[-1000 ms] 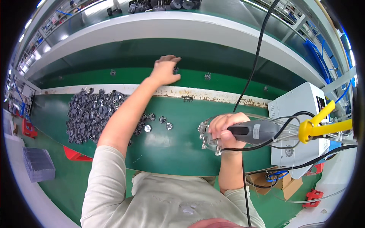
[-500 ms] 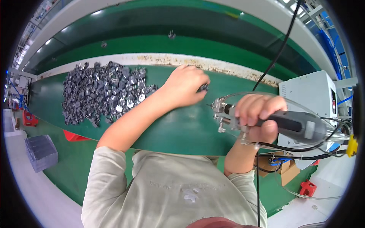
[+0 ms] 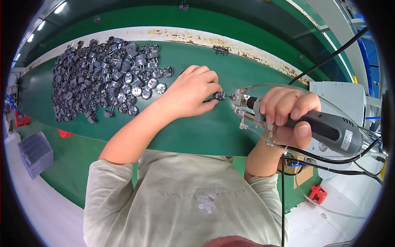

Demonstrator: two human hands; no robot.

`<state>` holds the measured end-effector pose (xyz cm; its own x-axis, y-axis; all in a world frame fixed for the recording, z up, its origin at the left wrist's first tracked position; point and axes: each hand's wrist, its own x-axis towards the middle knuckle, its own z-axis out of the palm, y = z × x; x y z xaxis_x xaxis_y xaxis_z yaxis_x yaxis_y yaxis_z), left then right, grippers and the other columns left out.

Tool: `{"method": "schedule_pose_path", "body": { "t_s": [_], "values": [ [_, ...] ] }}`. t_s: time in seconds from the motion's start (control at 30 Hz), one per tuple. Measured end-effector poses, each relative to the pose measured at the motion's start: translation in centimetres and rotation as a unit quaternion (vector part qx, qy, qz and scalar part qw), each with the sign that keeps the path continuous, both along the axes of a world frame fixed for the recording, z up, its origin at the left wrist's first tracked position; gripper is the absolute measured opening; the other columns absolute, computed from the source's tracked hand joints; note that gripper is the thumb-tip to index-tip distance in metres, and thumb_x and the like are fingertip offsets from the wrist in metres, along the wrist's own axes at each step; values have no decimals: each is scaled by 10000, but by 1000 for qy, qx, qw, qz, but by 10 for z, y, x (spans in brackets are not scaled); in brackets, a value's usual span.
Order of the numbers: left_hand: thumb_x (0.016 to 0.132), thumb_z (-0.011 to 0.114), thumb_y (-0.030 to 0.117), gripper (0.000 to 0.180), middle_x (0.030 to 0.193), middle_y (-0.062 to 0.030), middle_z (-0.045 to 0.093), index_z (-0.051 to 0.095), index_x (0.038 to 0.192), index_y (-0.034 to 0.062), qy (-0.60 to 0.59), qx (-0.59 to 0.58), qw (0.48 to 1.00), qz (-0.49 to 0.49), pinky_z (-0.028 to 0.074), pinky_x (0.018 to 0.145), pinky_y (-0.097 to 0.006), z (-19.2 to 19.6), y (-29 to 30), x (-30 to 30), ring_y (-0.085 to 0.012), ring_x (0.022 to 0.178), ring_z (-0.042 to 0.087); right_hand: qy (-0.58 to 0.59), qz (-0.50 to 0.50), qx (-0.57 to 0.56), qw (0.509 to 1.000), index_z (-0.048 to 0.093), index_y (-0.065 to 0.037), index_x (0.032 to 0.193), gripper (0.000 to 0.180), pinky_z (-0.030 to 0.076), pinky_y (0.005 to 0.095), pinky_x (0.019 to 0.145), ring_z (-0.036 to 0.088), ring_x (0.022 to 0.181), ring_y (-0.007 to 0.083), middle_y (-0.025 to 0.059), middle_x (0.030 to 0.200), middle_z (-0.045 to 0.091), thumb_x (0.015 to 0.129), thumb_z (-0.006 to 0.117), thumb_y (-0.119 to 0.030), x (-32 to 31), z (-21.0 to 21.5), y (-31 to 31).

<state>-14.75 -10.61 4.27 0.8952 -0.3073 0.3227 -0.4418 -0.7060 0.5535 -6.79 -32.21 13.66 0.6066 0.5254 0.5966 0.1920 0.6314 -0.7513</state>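
My left hand point(image 3: 193, 92) is closed over the green work surface point(image 3: 185, 133), with thumb and fingertips gripping a small round dark grey part point(image 3: 220, 96). The fingers hide some of that part. My right hand point(image 3: 290, 115) wraps around a grey and black electric screwdriver point(image 3: 329, 131), which lies nearly level and points left. Its slim tip sits at the right side of the held part; whether they touch I cannot tell. Left of my left forearm spreads a heap of similar round parts point(image 3: 94, 78), several showing metal prongs or shiny faces.
A worn white ledge point(image 3: 185, 33) borders the far side. Beyond it runs a green strip point(image 3: 230, 20) with scattered parts. A grey-white machine box point(image 3: 341, 101) stands at right. A black cable point(image 3: 329, 56) and clear tubing trail from the screwdriver. A red stand point(image 3: 317, 193) is on the floor.
The screwdriver tip has come closer to the held part, which now shows past my left fingertips. My view has shifted, so the ledge and heap sit higher in the picture.
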Motion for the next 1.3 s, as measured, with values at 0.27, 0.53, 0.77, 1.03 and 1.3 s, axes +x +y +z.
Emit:
{"method": "schedule_pose_path", "body": {
  "t_s": [0.27, 0.53, 0.77, 1.03, 1.3],
  "values": [
    [755, 782, 209, 263, 979, -44, 613, 739, 979, 78, 5, -4, 1000, 3, 445, 890, -393, -1, 2, 1, -254, 972, 580, -11, -4, -18, 1000, 534, -56, 935, 266, 525, 406, 568, 576, 543, 207, 77, 670, 589, 894, 746, -212, 0, -4, 6],
    [752, 788, 210, 261, 979, -43, 613, 736, 972, 79, 11, -4, 1000, 3, 445, 884, -392, 0, 1, 1, -250, 973, 579, -52, -21, -71, 996, 504, -85, 969, 249, 512, 403, 584, 563, 550, 200, 54, 697, 569, 946, 652, -284, 1, -6, 5],
    [746, 789, 210, 268, 987, -47, 614, 735, 972, 76, -7, -6, 1000, -2, 440, 897, -396, -3, 0, 1, -255, 990, 578, -57, -59, -74, 994, 501, -65, 908, 226, 497, 372, 542, 539, 521, 186, 62, 649, 562, 902, 699, -174, -11, -5, 17],
    [758, 793, 228, 259, 986, -43, 614, 735, 963, 80, -4, -9, 1000, -13, 439, 900, -396, -4, 3, 2, -256, 1003, 581, -96, -82, -103, 987, 546, -22, 926, 289, 461, 284, 520, 554, 552, 136, 53, 683, 623, 768, 770, 67, -12, -14, 34],
    [769, 787, 205, 250, 975, -29, 619, 749, 992, 100, 4, -13, 1000, -13, 446, 898, -383, -1, 5, 3, -244, 1002, 591, -57, -44, -6, 997, 510, -68, 960, 345, 532, 396, 557, 583, 537, 208, 49, 679, 584, 895, 806, -235, -10, 19, -8]
  ]
}}
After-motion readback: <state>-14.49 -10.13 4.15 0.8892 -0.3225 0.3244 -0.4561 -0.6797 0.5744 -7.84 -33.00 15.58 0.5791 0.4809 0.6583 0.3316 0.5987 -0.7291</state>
